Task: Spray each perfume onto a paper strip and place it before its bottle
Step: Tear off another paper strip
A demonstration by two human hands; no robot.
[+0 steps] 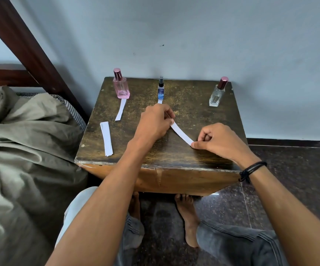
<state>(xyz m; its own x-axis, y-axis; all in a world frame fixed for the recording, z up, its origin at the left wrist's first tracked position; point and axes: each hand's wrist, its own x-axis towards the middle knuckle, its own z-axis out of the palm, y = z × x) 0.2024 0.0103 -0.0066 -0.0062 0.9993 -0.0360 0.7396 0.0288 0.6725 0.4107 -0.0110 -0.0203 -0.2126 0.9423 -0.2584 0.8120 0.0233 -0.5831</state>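
1. The left hand (155,121), fingers curled, pinches the far end of the held strip (181,134). The right hand (218,141) pinches its near end between thumb and forefinger, the other fingers tucked in.
2. The held strip is plain white and slightly bowed. It slants over the table (203,120) in front of the bottles.
3. Three bottles stand along the back: pink bottle (121,89), blue bottle (161,91) and clear bottle (216,96).
4. A second strip (121,110) lies before the pink bottle. A third strip (160,101) shows only its tip before the blue bottle.
5. A stack (106,139) of spare strips lies at the left; its count is unclear.
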